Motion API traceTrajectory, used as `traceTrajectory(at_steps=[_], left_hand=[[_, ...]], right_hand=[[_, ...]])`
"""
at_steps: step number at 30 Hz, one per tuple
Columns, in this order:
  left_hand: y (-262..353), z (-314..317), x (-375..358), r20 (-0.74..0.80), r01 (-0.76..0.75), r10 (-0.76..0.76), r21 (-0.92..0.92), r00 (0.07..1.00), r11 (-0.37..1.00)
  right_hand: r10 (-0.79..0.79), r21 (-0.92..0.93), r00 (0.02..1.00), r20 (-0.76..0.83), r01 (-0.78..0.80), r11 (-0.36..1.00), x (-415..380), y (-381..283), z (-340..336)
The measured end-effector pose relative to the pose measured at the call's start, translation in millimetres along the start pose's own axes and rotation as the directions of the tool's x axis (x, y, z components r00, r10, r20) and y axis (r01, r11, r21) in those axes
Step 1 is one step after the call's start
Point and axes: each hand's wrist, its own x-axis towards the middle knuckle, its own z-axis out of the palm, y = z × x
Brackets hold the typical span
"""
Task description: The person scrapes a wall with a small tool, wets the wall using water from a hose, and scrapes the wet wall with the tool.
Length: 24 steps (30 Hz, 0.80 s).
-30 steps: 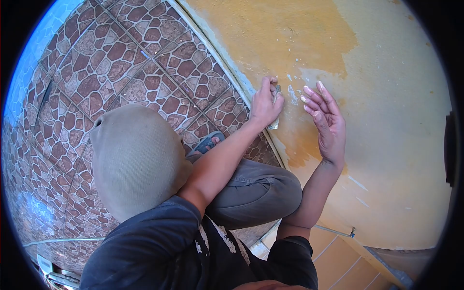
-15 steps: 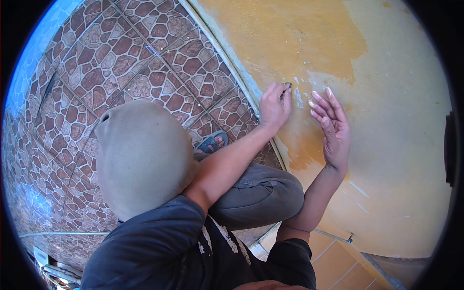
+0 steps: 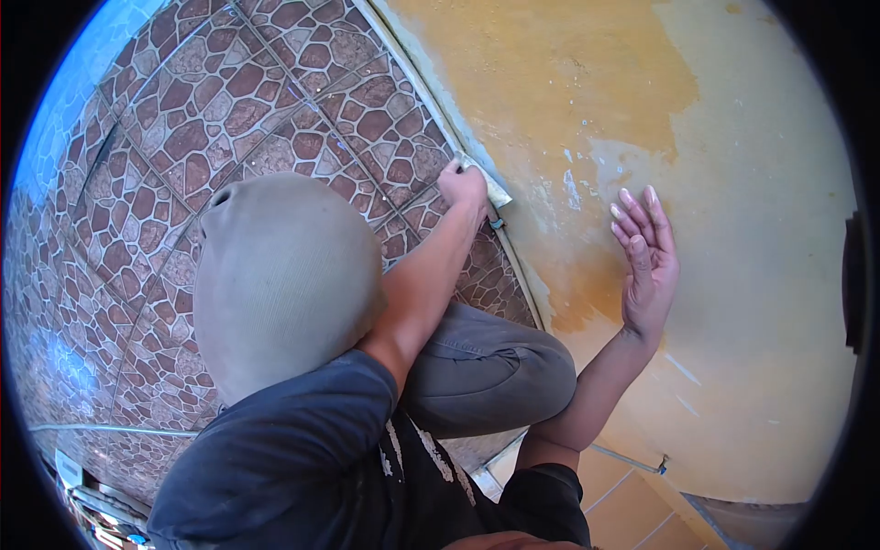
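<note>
My left hand (image 3: 465, 186) is closed around a flat, pale, straight-edged piece (image 3: 489, 182) at the strip where wall and floor meet. The far end of that piece reaches over the wall's bottom edge; its other end is hidden in my fingers. A yellow wall (image 3: 752, 275) with patchy old paint and pale scraped spots fills the right side. Over its lower part my right hand (image 3: 650, 270) is held with nothing in it, fingers raised, slightly curled and apart, with whitish smears on the tips. Pale scrape marks (image 3: 570, 183) lie between the two hands.
Stone-patterned tiles (image 3: 247, 82) cover the floor on the left. A thin pipe (image 3: 518, 266) follows the wall's foot. My bent knee (image 3: 522, 367) and a rounded beige cloth-covered shape (image 3: 284, 284) stand close in front. A small tap-like fitting (image 3: 662, 463) sits at lower right.
My left hand has moved left and slightly down, off the wall to its bottom edge, and the flat piece in it is turned broadside. My right hand has shifted slightly right and down.
</note>
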Motion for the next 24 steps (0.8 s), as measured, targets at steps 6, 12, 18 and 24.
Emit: traceTrajectory(at_steps=[6,12,18,24], left_hand=[[12,21,0,0.226,-0.334,0.248,0.569,0.942,0.752],[15,22,-10,0.206,-0.416,0.366,0.570,0.907,0.709],[5,12,0,0.332,-0.442,0.293,0.715,0.897,0.542],[16,14,-5,0.307,-0.476,0.376,0.696,0.874,0.538]], right_hand=[[-0.032,0.017,0.999,0.012,0.031,0.999,3,6,0],[-0.037,0.037,0.999,-0.003,0.037,0.999,6,14,-3],[-0.066,0.011,0.997,0.038,0.066,0.998,7,16,-7],[-0.080,0.016,0.996,0.051,0.079,0.997,8,15,-6]])
